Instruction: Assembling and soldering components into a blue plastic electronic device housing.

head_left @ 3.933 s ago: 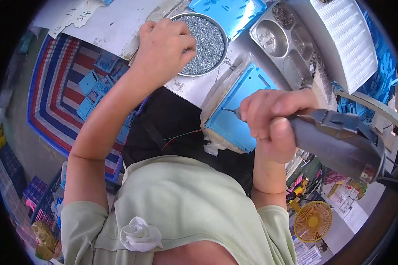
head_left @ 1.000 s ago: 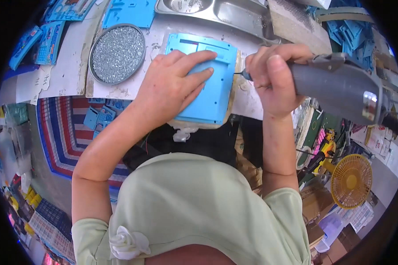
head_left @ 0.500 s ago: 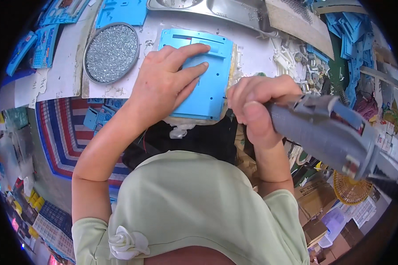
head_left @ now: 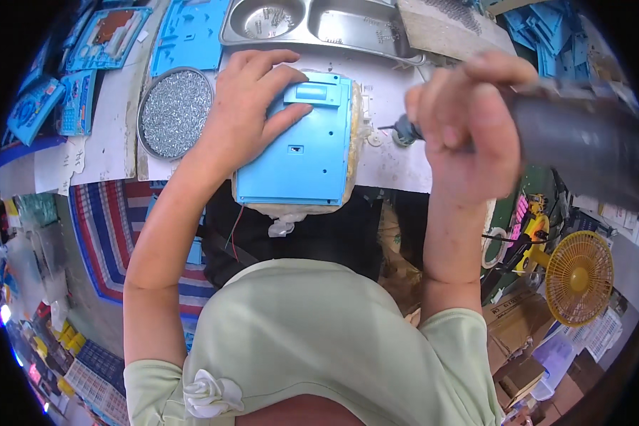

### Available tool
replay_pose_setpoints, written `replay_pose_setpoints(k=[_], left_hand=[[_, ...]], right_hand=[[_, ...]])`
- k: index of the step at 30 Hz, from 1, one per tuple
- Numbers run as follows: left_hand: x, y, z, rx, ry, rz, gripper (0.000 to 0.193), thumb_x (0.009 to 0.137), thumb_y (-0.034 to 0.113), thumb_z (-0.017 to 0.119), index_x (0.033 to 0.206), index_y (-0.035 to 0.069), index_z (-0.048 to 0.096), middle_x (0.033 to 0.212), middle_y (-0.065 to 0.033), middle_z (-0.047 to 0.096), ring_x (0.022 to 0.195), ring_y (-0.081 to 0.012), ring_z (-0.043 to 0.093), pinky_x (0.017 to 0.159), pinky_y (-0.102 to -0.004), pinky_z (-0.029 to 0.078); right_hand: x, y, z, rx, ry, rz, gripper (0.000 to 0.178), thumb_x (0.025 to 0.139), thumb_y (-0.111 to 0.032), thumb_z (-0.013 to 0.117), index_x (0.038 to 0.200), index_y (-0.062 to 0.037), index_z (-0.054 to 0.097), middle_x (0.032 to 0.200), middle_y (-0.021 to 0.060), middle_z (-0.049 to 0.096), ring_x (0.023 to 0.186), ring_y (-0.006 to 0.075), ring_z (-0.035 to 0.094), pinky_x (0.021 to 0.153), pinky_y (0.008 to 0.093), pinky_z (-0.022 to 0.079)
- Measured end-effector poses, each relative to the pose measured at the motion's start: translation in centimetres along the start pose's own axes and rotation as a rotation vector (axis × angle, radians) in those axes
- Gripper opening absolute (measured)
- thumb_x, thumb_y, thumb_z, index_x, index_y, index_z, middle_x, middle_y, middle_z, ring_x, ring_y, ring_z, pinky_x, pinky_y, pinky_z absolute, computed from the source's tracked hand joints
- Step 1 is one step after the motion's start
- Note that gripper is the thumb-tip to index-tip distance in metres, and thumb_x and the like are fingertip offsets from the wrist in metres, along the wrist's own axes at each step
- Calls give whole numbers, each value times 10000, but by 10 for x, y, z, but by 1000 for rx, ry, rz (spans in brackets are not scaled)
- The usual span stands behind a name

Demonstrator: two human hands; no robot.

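Observation:
A flat blue plastic casing lies on a pale padded rest at the table's front edge. It has small screw holes and a raised latch-like piece near its far end. Over the casing's far left corner lies my left hand, open, its fingers spread and one fingertip beside the raised piece. My right hand is wrapped around a dark grey electric screwdriver, blurred by motion. The screwdriver's thin bit points left, just right of the casing and apart from it.
Left of the casing stands a round dish full of small silver screws. Behind it is a metal tray with compartments. More blue plastic parts lie at the far left and far right. A yellow fan is at the right.
My right hand has lifted and moved right with the screwdriver, whose body now lies more level. My left fingers have drawn back toward the casing's far left corner. The whole view has shifted slightly.

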State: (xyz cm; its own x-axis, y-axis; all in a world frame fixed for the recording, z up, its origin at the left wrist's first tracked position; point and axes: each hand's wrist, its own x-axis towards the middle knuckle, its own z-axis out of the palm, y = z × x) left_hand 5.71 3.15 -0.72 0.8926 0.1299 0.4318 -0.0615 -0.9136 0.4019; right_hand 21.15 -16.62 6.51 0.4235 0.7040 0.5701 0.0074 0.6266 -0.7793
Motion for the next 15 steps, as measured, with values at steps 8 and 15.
replay_pose_setpoints(k=[8, 15], left_hand=[[-3, -1, 0, -50, -48, -65, 304, 858, 207, 762, 1106, 58, 668, 1225, -112, 675, 1188, -327, 596, 1050, -462, 399], [-4, 0, 3, -64, -51, -58, 331, 865, 270, 757, 1102, 69, 643, 1201, -96, 659, 1174, -319, 597, 1074, -496, 380]], right_hand=[[-1, 39, 15, -306, 116, -51, 127, 990, -66, 588, 1072, 6, 523, 618, 45, 500, 504, 126, 461, 514, 327, 432], [-10, 34, 14, -211, 163, 104, 177, 997, -84, 578, 1147, -10, 518, 652, 42, 506, 539, 126, 465, 547, 324, 417]])
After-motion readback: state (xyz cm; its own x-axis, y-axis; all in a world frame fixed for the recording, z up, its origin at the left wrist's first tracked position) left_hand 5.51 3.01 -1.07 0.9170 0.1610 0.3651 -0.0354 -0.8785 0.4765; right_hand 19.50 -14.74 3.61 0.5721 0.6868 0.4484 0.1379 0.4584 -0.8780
